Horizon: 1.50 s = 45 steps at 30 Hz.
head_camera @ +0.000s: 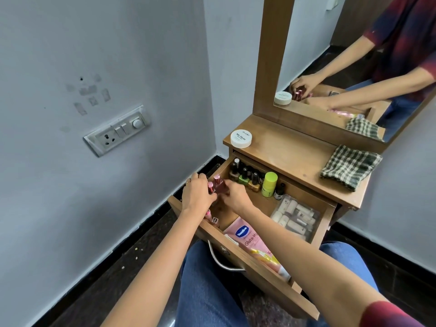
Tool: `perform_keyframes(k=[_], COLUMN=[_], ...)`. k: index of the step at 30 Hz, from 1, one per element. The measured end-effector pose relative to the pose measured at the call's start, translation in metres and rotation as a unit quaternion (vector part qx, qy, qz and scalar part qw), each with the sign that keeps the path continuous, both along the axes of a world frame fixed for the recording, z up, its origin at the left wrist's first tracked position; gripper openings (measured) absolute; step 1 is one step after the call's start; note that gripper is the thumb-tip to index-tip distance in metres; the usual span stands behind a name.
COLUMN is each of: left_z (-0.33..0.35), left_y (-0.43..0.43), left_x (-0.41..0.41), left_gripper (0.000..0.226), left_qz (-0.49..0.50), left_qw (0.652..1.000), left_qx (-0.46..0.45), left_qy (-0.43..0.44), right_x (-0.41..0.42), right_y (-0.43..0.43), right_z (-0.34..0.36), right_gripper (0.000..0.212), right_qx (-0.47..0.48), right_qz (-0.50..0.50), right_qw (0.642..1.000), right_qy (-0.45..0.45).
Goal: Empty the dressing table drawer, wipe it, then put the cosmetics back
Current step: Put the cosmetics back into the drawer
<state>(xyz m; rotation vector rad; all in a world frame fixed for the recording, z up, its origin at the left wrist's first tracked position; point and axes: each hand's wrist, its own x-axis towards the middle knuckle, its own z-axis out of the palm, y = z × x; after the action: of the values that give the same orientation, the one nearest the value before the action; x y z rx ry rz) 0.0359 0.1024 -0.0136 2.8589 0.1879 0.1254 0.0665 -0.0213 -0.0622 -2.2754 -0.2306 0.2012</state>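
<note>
The wooden drawer (323,224) of the dressing table (295,156) stands pulled out over the person's lap, and both hands are inside its left part. The left hand (197,192) grips a small pink bottle (210,187). The right hand (236,197) pinches a taller pink glass bottle (219,185) just beside it.

Emptying looks barely begun. Only a round white nail-polish-remover jar (241,138) sits on the tabletop, while the green-and-white checked cloth (350,167) lies folded at the far right, seemingly unused.

Still in the drawer are:
- a row of dark-capped nail-polish bottles (245,177)
- a lime-green plastic container (269,184)
- a small black bottle (279,191)
- a clear plastic box of white tubes (296,217)
- a pink Vaseline lotion tube (254,244) along the front

Almost everything therefore remains: clearing the drawer, wiping it, and putting the cosmetics back.
</note>
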Motion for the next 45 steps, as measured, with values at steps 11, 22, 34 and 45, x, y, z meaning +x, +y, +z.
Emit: perform_keyframes(k=[11, 22, 34, 45], left_z=[0.007, 0.045, 0.048, 0.045], left_y=[-0.003, -0.04, -0.06, -0.039], left_x=[-0.005, 0.036, 0.105, 0.062], left_gripper=[0.065, 0.035, 0.036, 0.032], left_qz=[0.0, -0.041, 0.043, 0.015], left_qw=[0.999, 0.965, 0.931, 0.943], left_qx=[-0.036, -0.234, -0.362, -0.327], left_qy=[0.006, -0.109, 0.001, -0.064], right_x=[-0.006, 0.056, 0.096, 0.045], right_y=[-0.013, -0.055, -0.054, -0.055], right_z=[0.011, 0.087, 0.085, 0.075], right_gripper=[0.058, 0.034, 0.063, 0.06], right_qx=[-0.036, 0.012, -0.019, 0.031], right_qz=[0.03, -0.12, -0.099, -0.1], right_qw=[0.998, 0.98, 0.988, 0.984], right_qy=[0.032, -0.156, -0.119, -0.146])
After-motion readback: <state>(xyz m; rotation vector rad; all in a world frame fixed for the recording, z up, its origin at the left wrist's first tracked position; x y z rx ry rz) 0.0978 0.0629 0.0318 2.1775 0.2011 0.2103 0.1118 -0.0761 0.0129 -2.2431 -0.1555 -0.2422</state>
